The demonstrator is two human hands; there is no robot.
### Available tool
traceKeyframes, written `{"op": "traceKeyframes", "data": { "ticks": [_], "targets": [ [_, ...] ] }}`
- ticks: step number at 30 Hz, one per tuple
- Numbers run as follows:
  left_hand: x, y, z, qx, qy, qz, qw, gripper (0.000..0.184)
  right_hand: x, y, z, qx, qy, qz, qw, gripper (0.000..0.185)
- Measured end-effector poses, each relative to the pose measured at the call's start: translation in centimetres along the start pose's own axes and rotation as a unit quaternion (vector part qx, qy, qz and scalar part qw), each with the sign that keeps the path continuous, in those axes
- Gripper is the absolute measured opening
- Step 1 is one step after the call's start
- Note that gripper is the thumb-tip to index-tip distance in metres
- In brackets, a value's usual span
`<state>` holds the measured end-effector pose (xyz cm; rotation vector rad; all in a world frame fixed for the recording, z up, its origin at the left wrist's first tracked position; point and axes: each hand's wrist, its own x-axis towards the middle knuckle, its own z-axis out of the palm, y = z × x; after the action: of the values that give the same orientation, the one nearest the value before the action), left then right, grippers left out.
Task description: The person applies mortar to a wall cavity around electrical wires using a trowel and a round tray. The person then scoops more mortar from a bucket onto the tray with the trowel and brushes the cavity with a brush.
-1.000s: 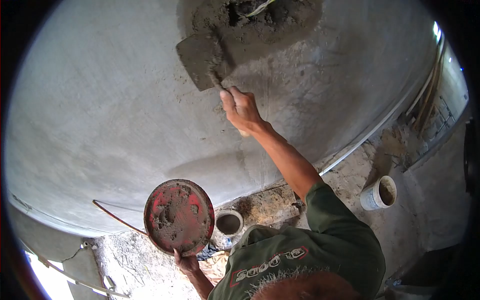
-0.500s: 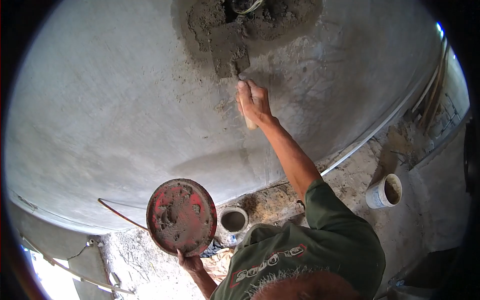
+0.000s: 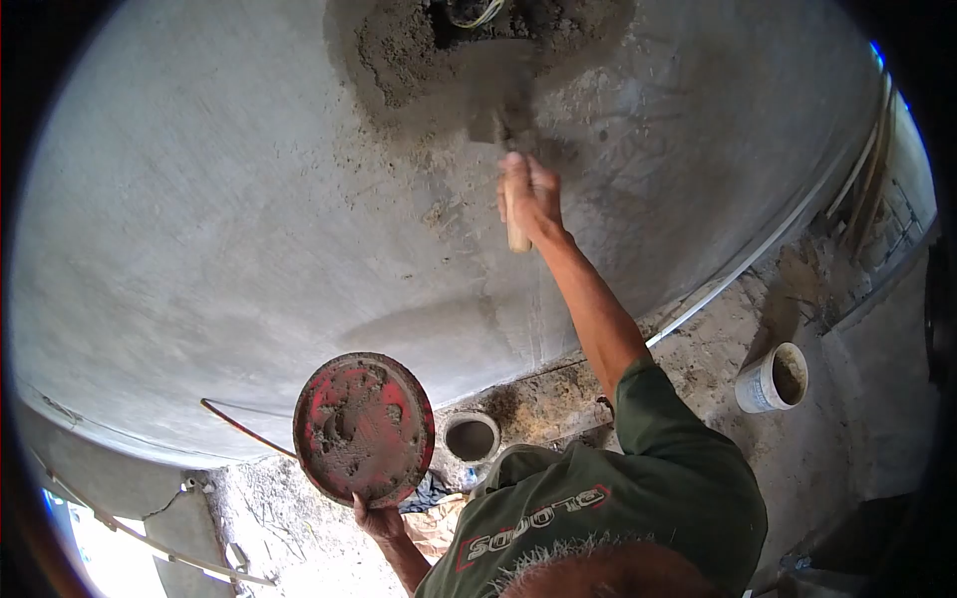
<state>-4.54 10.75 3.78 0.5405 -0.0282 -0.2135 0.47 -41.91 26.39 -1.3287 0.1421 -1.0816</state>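
Observation:
My right hand [image 3: 533, 194] is wrapped round the wooden handle of a trowel [image 3: 518, 227]. Its blade, smeared by motion, lies against the wet mortar patch [image 3: 399, 75] on the grey wall [image 3: 229, 199]. Just above the blade, a few thin wires [image 3: 483, 14] stick out of a dark opening in that patch. Low on the left, my left hand [image 3: 377, 518] grips the near rim of a round red lid-like disc [image 3: 394, 439], whose face is largely covered with grey mortar. The left fingers are partly hidden under the disc.
A bucket [image 3: 471, 437] with grey content stands at the wall's foot. Farther right is a white bucket [image 3: 758, 387] on the dusty floor [image 3: 688, 384]. A thin hose or rod [image 3: 244, 427] lies left of the disc, and long boards [image 3: 872, 169] lean at the far right.
My right hand and the trowel have moved right and slightly up across the mortar patch, which looks smoother where the blade was. My left hand and the disc have barely moved.

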Motion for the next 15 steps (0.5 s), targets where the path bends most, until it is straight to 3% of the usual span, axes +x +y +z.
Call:
{"op": "traceKeyframes", "data": {
  "ticks": [3, 7, 11, 12, 15],
  "targets": [
    [0.0, -0.2, -0.3, -0.009, -0.012, 0.001, 1.000, 0.068, -1.4, 0.2, 0.4, -0.026, 0.080, -0.016, 0.996, 0.037],
    [-0.1, -0.4, 1.0, -0.013, -0.014, 0.005, 1.000, 0.066, -1.2, 3.0, 1.5, -0.156, 0.107, -0.112, 0.976, 0.040],
    [0.3, -0.4, -0.6, -0.003, 0.001, 0.011, 1.000, 0.066, -0.2, 2.8, 3.5, -0.224, 0.131, -0.131, 0.957, 0.030],
    [0.2, -0.5, -0.7, -0.004, 0.001, 0.011, 1.000, 0.066, -0.8, 0.9, 4.2, -0.276, 0.132, -0.179, 0.935, 0.018],
    [0.2, -0.6, -0.8, -0.001, 0.003, 0.016, 1.000, 0.066, -1.0, 1.0, 4.3, -0.297, 0.073, -0.208, 0.929, 0.017]
  ]
}}
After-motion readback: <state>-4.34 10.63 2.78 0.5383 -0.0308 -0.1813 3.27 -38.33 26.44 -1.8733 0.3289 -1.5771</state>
